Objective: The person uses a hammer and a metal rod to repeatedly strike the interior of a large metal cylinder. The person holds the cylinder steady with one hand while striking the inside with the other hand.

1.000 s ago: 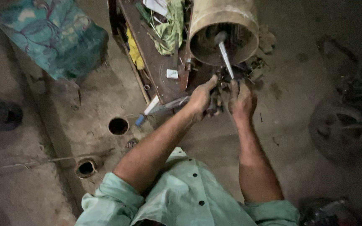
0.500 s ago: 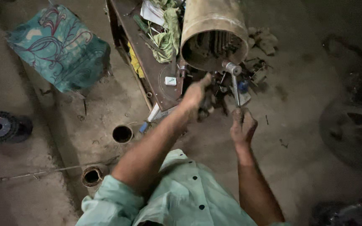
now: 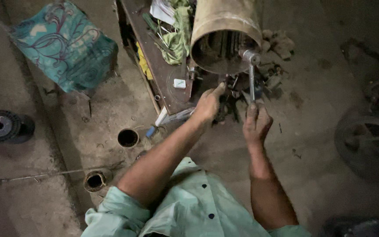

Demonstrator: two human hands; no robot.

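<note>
My right hand (image 3: 256, 123) now clamped on socket wrench (image 3: 251, 74), lifted to cylinder (image 3: 224, 30) mouth | left hand (image 3: 208, 105) moved down among parts, grip unclear

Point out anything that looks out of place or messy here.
Loose scraps lie strewn on the floor beside the cylinder, and a green rag is bunched over tools on the bench. Nothing looks spilled.
</note>
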